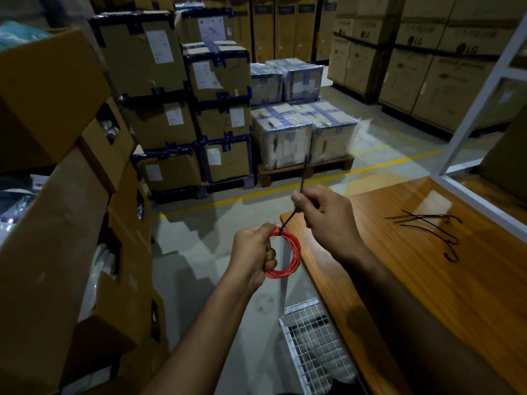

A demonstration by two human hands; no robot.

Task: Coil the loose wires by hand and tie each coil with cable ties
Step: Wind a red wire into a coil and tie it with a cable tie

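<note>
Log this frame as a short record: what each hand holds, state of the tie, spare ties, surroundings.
left hand: left hand grips the red wire coil
right hand: right hand pinches the tail of the black cable tie
tie state: looped round the coil's top, tail drawn up and away
spare ties: loose black ties on the wooden table
surroundings: stacked cardboard boxes

Both forearms extended; left grip (253, 252) curled closed, right grip (322, 215) pinching, raised higher.
</note>
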